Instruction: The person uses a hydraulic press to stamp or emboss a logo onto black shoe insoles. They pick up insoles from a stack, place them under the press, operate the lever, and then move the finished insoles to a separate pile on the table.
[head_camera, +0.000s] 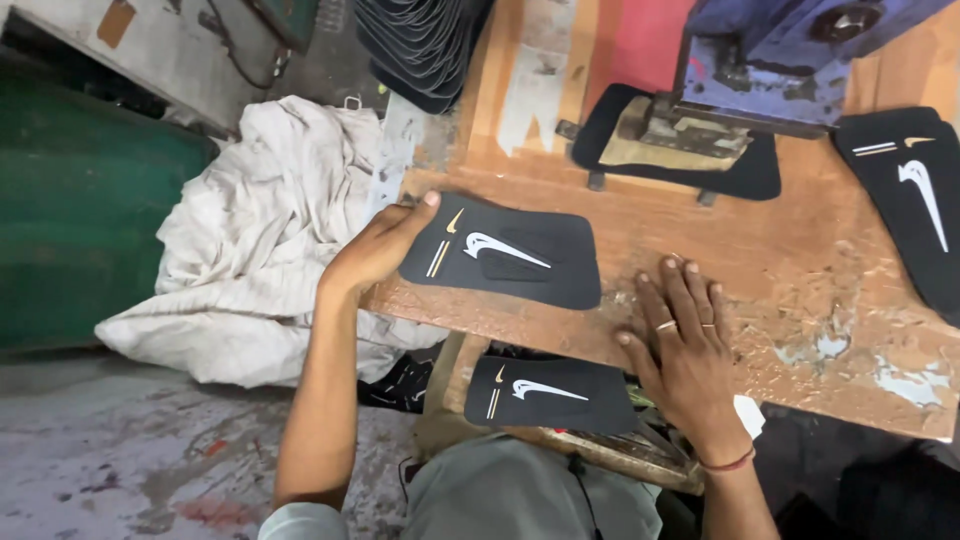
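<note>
My left hand (378, 250) grips the left edge of a black fabric piece (545, 270) with a white curved mark and gold stripes, lying flat on the worn wooden bench (760, 250). Just right of that piece, my right hand (685, 340) rests flat on the bench, fingers spread, holding nothing; it wears rings and a red thread at the wrist. A second black piece (550, 392) with the same mark lies lower, near my lap, below the bench edge.
A blue press machine (790, 50) stands at the back with a black piece (745, 172) under its metal die. More black pieces (915, 200) lie at the right, a stack (420, 45) at the top. A crumpled white cloth (260, 240) and a green container (70, 220) are at the left.
</note>
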